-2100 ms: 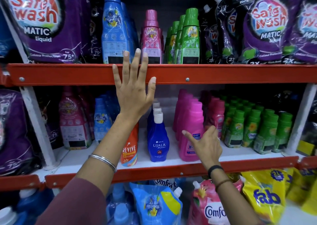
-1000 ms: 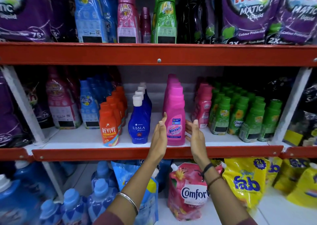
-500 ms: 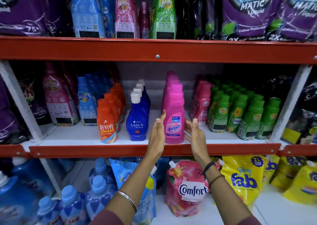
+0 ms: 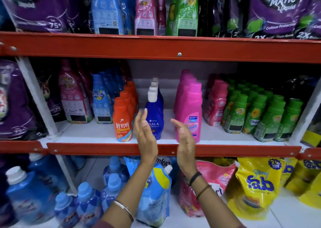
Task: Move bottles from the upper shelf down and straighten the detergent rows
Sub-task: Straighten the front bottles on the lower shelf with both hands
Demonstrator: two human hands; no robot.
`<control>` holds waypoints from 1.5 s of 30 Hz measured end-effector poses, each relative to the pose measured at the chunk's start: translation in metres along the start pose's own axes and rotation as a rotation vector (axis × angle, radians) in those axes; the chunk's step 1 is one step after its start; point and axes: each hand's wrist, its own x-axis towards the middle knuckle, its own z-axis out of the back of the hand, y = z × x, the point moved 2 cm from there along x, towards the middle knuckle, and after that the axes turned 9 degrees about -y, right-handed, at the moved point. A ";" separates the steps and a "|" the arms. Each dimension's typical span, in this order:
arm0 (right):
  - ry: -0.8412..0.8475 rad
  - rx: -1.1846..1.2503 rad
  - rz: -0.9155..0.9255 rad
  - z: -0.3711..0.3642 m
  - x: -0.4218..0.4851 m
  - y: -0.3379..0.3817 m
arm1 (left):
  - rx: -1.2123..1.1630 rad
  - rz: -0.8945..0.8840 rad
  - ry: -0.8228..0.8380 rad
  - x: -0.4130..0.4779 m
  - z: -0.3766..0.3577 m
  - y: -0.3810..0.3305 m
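A dark blue bottle (image 4: 155, 118) with a white cap is standing upright at the front edge of the middle shelf (image 4: 173, 150), heading a single-file row of the same bottles running toward the back. Just to its left an orange bottle (image 4: 122, 121) is leading its own row, and to its right, across a bare gap, a pink bottle (image 4: 191, 113) is fronting another. The left hand (image 4: 145, 134) and right hand (image 4: 185, 137) are hanging open in front of the shelf edge, palms facing each other, fingers extended, gripping nothing. The left hand is overlapping the blue bottle's label; whether it is touching is unclear. The right is covering the pink bottle's lower left corner.
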 end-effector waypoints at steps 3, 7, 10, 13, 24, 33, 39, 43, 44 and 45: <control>0.069 -0.034 -0.109 -0.033 0.004 -0.008 | 0.033 0.097 0.121 0.020 0.010 0.015; 0.019 0.018 -0.268 -0.052 0.017 -0.020 | 0.116 0.112 0.303 0.035 0.009 0.019; -0.003 0.030 -0.334 -0.053 0.021 -0.022 | 0.143 0.151 0.373 0.041 0.012 0.021; -0.017 0.043 -0.327 -0.051 0.020 -0.021 | 0.123 0.164 0.428 0.043 0.016 0.022; -0.032 -0.009 -0.287 -0.043 0.011 -0.016 | 0.078 0.194 0.495 0.036 0.028 0.009; 0.010 0.101 -0.015 -0.084 -0.029 0.005 | -0.039 -0.026 0.049 0.046 0.081 -0.015; 0.124 0.150 -0.328 -0.135 -0.037 -0.008 | 0.056 0.196 0.168 0.077 0.100 0.007; 0.076 0.193 -0.394 -0.149 -0.029 -0.012 | 0.073 0.196 0.277 0.081 0.103 0.012; 0.071 0.198 -0.401 -0.151 -0.027 -0.012 | 0.064 0.193 0.296 0.081 0.104 0.013; 0.060 0.185 -0.407 -0.151 -0.026 -0.013 | 0.048 0.195 0.312 0.081 0.105 0.012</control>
